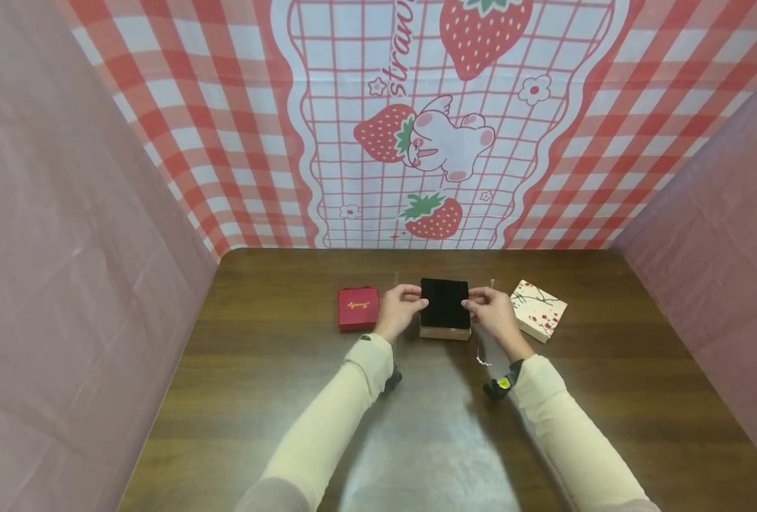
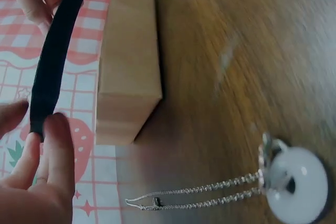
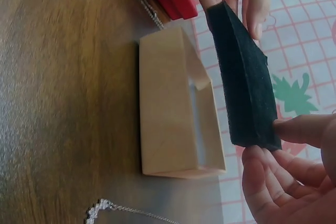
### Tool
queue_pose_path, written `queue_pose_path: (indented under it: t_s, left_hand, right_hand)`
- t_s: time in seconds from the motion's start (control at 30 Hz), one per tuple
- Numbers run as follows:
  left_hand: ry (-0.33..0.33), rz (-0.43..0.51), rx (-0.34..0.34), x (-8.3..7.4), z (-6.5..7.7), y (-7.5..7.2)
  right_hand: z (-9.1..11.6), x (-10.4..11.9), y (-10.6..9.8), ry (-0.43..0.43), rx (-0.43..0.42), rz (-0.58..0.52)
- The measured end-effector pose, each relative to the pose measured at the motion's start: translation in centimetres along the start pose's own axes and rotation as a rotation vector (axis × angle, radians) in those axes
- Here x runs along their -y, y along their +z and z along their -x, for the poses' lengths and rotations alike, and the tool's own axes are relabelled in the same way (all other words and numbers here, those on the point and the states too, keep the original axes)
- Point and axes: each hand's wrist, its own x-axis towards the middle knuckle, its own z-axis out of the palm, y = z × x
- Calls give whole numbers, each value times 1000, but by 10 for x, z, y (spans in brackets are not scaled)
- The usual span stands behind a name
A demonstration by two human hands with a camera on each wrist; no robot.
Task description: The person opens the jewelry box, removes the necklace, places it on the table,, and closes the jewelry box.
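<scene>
A flat black foam pad [image 1: 445,302] hangs just above a small tan cardboard box base [image 3: 168,103], which stands with its opening upward. My left hand [image 1: 400,311] pinches the pad's left edge between thumb and fingers. On the opposite edge, my right hand [image 1: 491,313] pinches it the same way. In the right wrist view the pad is tilted and apart from the box, and something pale shows inside the box. A silver chain necklace with a white ring pendant [image 2: 297,184] lies beside the box on the left hand's side. Near the right hand lies another silver necklace [image 3: 100,208].
A red jewelry box [image 1: 358,309] with gold lettering sits to the left. At right rests a cream lid with a floral print [image 1: 538,311]. The brown wooden table [image 1: 257,427] meets a strawberry-patterned cloth [image 1: 417,213] at the back, with pink cloth at both sides.
</scene>
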Motion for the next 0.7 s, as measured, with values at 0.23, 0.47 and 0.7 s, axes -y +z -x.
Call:
queue_pose_path:
  t_s: [0.23, 0.47, 0.7]
  left_hand:
    - [21, -161, 58, 5, -2, 2]
    - [11, -229, 67, 10, -3, 2]
    - [21, -228, 75, 11, -3, 3]
  right_hand:
    - [-3, -6, 0, 7, -6, 71]
    - [-6, -9, 2, 28, 8, 110]
    - [-9, -12, 3, 33, 8, 114]
